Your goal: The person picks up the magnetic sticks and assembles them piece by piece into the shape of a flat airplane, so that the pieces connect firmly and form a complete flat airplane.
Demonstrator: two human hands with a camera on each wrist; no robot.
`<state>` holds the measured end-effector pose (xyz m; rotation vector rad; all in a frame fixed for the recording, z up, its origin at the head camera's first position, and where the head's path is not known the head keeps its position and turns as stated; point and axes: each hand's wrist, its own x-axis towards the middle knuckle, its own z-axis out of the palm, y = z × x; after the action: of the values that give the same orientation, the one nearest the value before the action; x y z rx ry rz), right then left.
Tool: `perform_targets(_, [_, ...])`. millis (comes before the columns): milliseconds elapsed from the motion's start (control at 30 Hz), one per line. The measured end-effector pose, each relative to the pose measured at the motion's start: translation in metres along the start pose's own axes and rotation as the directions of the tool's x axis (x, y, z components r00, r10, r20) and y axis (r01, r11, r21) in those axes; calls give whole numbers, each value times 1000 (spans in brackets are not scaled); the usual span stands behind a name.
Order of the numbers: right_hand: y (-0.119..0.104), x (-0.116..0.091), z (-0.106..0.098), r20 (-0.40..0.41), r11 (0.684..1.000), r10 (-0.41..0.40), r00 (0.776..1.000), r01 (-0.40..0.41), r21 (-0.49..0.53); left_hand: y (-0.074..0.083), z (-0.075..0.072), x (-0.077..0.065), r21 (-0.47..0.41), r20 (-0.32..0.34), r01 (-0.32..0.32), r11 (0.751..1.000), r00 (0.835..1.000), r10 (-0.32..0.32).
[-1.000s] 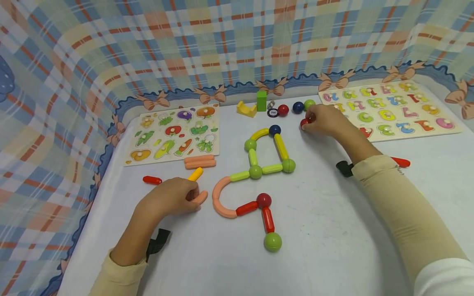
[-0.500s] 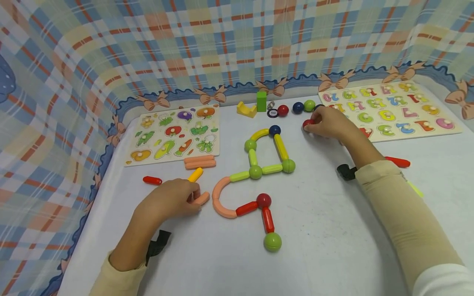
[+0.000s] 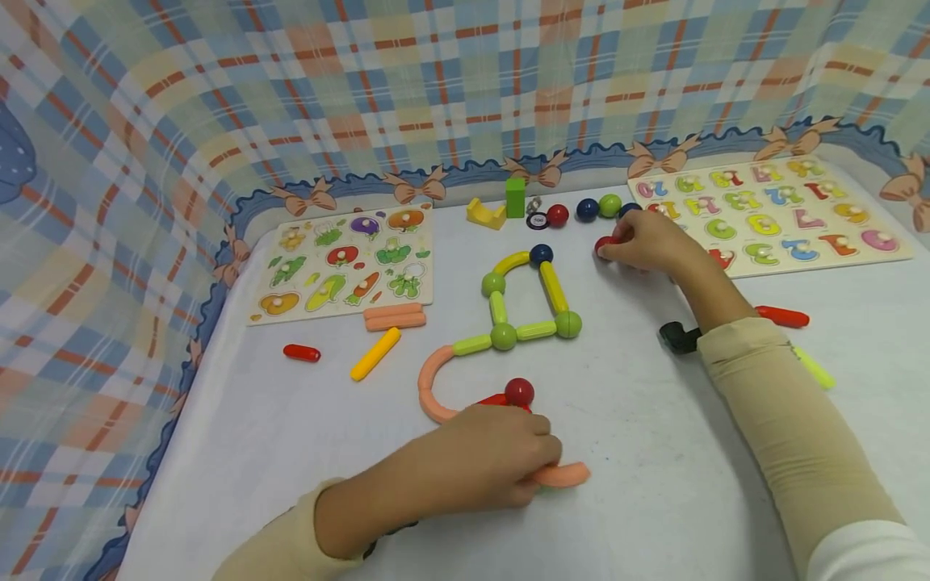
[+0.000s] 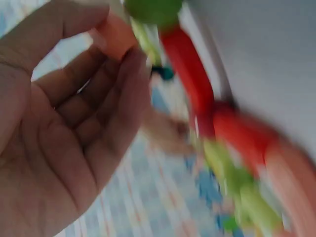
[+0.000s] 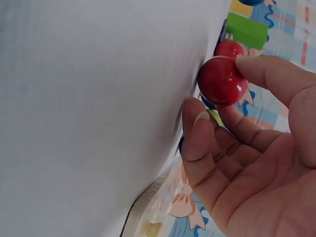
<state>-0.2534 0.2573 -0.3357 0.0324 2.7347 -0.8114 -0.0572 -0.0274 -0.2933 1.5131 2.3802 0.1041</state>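
u're pinching red plastic ball [image 3: 605, 246] (R hand [image 3: 654, 241]) nr beige wooden number board [image 3: 781, 265], curved pink plastic stick [image 3: 567, 475] (L hand [image 3: 475, 458])

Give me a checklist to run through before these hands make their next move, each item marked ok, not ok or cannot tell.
1. Left hand has a grip on the curved salmon stick: ok.
2. Right hand has the red ball at its fingertips: ok.
3. Red ball lifted off the table: cannot tell.
4. Clear head view of the green ball at the chain's end: not ok, the left hand covers most of it.
5. Curved salmon stick joined to that green ball: cannot tell, the left wrist view is blurred.
6. Blue ball touching both yellow sticks of the upper loop: ok.
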Motion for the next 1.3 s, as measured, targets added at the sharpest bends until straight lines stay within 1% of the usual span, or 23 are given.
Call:
perform_targets(67, [0, 0, 1, 5, 1000, 1, 1000, -1, 4, 10, 4, 12, 74, 25, -40, 996, 999, 38])
perform_targets(167, [0, -1, 2, 10, 1000, 7, 1000, -7, 8, 20, 10, 24, 171, 25, -74, 982, 997, 71])
perform_targets(200, [0, -2, 2, 12, 1000, 8, 1000, -8, 8, 21, 13, 27, 184, 29, -78, 980, 997, 74])
perform_targets(300, [0, -3, 3, 13, 1000, 5, 1000, -5, 4, 22, 20, 31, 219, 12, -77, 973, 997, 76])
perform_targets(400, [-2, -5, 4, 9, 1000, -20, 1000, 20, -5, 20, 25, 32, 192, 33, -50, 980, 998, 44])
perform_targets(433, [-3, -5, 4, 10, 999, -33, 999, 33, -10, 19, 26, 32, 183, 31, -37, 982, 999, 32])
perform_targets(533, [-5, -10, 5, 20, 997, -71, 997, 72, -31, 17, 29, 31, 174, 14, 17, 985, 1000, -20])
perform_targets(633, [-4, -17, 7, 45, 994, -94, 995, 96, -49, 18, 30, 30, 140, 9, 83, 987, 996, -85])
perform_targets(767, [0, -31, 9, 73, 990, -119, 990, 124, -61, 21, 29, 29, 62, 72, 158, 986, 984, -162])
perform_targets(800, [1, -34, 9, 78, 989, -129, 989, 134, -63, 21, 29, 29, 48, 82, 169, 984, 982, -172])
perform_targets(900, [2, -45, 12, 95, 985, -154, 983, 160, -62, 23, 29, 26, 34, 91, 178, 984, 979, -180])
perform_targets(1000, [2, -56, 14, 120, 981, -176, 977, 184, -61, 25, 30, 24, 33, 86, 177, 984, 980, -179])
perform_targets(1133, [1, -71, 16, 166, 973, -214, 963, 225, -53, 28, 30, 21, 65, 97, 198, 978, 974, -203])
perform_targets(1233, [1, -83, 18, 216, 967, -236, 947, 251, -42, 30, 29, 21, 87, 122, 232, 969, 963, -241])
perform_targets(1300, [-1, -91, 20, 273, 960, -255, 928, 276, -41, 31, 29, 20, 99, 122, 240, 966, 960, -251])
